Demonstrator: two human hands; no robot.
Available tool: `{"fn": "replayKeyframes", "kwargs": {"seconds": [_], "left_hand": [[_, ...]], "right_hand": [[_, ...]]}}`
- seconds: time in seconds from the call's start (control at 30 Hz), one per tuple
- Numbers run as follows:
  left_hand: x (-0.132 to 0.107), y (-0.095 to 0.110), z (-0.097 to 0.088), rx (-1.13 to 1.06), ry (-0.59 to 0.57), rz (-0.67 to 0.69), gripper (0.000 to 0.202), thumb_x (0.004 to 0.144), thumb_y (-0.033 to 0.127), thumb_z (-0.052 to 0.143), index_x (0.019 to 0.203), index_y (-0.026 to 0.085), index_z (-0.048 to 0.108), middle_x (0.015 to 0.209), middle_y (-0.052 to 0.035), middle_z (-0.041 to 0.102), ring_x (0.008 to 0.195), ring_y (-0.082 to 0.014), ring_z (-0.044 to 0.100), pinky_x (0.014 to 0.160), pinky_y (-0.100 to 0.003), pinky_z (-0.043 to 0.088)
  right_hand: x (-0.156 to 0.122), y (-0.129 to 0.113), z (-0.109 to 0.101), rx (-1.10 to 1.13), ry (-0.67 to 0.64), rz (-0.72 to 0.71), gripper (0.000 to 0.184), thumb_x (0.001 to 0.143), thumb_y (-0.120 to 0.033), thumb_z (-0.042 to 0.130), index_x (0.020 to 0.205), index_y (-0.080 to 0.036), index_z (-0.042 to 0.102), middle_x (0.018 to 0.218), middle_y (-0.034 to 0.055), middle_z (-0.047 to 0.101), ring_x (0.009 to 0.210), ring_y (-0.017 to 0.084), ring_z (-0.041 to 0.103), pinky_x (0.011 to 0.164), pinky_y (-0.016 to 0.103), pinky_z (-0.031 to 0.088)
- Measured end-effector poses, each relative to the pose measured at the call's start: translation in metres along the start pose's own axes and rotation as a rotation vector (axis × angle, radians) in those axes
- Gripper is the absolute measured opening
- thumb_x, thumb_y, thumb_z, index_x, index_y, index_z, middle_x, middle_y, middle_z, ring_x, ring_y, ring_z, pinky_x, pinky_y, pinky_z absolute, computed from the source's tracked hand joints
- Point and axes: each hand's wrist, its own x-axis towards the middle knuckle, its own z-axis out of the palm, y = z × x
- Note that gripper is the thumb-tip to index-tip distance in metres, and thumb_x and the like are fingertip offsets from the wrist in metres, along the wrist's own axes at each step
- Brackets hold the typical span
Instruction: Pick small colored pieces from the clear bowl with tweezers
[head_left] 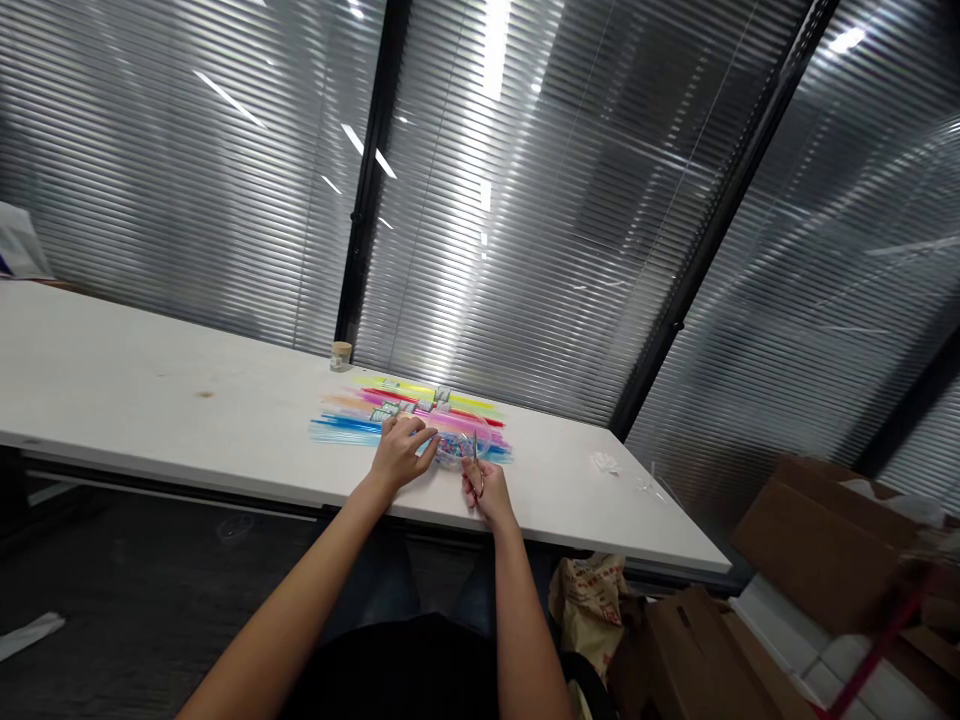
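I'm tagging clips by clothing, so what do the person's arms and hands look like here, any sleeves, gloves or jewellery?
Both forearms are bare to the bottom edge: no sleeves show. The left hand and right hand wear no gloves; no watch or bracelet shows. Rings are too small to tell.

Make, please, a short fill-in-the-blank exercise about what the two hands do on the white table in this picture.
1. The right hand holds a pair of ____ upright above the table edge.
2. The left hand rests on the bundles of coloured ____, beside a clear bowl.
3. The bundles lie on a long ____ table.
4. A small jar stands at the table's far edge, on the ____ side of the bundles.

Missing words: scissors; straws; white; left
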Motion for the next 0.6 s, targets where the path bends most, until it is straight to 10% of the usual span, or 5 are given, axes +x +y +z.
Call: {"fn": "replayKeyframes", "kwargs": {"seconds": [0.6], "left_hand": [[0.0026,0.0035,-0.0027,0.02,0.022,-0.082,0.016,0.089,0.029,0.052,0.093,0.024,0.066,0.078,-0.0034,0.066,0.079,-0.0204,0.06,0.075,-0.036,0.031]], "right_hand": [[0.0012,-0.0024,0.0009,0.098,-0.007,0.09,0.052,0.069,-0.066,0.065,0.061,-0.017,0.053,0.043,-0.0054,0.047,0.026,0.005,0.036,0.027,0.018,0.023]]}}
